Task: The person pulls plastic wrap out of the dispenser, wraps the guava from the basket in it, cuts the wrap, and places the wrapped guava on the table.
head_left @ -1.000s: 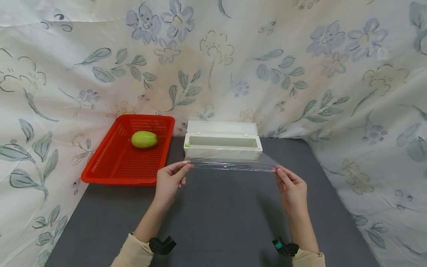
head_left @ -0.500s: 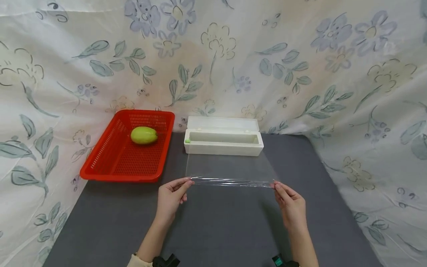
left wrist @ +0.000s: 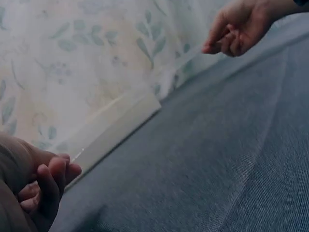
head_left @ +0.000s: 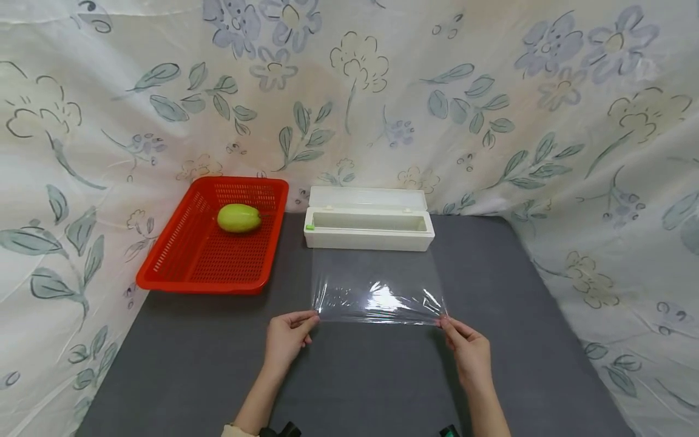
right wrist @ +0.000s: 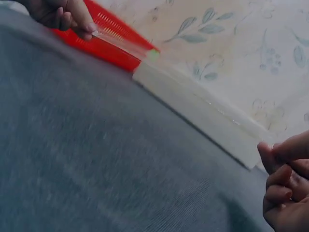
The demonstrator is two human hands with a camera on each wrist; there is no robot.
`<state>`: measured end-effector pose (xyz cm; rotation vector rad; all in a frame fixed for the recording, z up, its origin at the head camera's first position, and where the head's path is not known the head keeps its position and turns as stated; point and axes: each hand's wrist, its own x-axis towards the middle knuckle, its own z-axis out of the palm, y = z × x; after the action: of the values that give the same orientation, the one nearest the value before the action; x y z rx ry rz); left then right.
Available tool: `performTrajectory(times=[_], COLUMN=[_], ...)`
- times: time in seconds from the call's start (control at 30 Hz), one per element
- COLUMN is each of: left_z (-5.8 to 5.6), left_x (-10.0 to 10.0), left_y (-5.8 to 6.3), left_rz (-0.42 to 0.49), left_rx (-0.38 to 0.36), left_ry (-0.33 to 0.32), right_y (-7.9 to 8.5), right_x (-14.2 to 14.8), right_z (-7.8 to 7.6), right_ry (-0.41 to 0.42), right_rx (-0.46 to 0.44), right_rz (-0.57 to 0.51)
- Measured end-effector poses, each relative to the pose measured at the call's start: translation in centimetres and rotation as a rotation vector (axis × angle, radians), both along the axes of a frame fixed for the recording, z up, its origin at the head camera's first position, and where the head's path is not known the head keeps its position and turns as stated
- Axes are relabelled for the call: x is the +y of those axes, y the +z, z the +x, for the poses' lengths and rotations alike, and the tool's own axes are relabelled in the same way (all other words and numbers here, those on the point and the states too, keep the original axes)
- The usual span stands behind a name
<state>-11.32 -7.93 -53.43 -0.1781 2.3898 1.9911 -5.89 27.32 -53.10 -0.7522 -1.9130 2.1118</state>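
A sheet of clear plastic wrap (head_left: 377, 291) stretches from the front of a long white dispenser box (head_left: 368, 240) toward me. My left hand (head_left: 287, 340) pinches its near left corner between thumb and forefinger. At the near right corner my right hand (head_left: 468, 352) pinches it the same way. The film is taut between the two, with shiny creases along its near edge. The box lid (head_left: 368, 198) stands raised at the back, and a small green piece (head_left: 309, 227) sits at the box's left end. In the left wrist view the film is seen nearly edge-on.
To the left of the box stands a red perforated plastic basket (head_left: 202, 267) holding one yellow-green oval fruit (head_left: 239, 218). The dark grey tabletop (head_left: 377, 382) lies under everything. A floral curtain (head_left: 382, 121) hangs behind and at both sides.
Both hands have drawn the plastic wrap toward me and away from the box. A longer, wider-looking stretch of film now shows. The basket, fruit and box have stayed in place.
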Motion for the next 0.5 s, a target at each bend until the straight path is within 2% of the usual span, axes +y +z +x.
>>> performTrajectory(times=[0.17, 0.37, 0.5], left_z=[-0.4, -1.2, -1.7], left_x=[0.0, -0.1, -0.2], left_y=[-0.7, -1.3, -1.3], left_rz=[-0.086, -0.229, -0.292], left_rx=[0.005, -0.009, 0.0], left_ry=[0.015, 0.028, 0.036], right_y=[-1.4, -2.1, -2.2], right_x=[-0.4, -0.7, -0.8], right_z=[-0.3, -1.4, -2.3], right_ry=[-0.006, -0.026, -0.038], right_rx=[-0.083, -0.038, -0.033], right_rz=[0.209, 0.309, 0.41])
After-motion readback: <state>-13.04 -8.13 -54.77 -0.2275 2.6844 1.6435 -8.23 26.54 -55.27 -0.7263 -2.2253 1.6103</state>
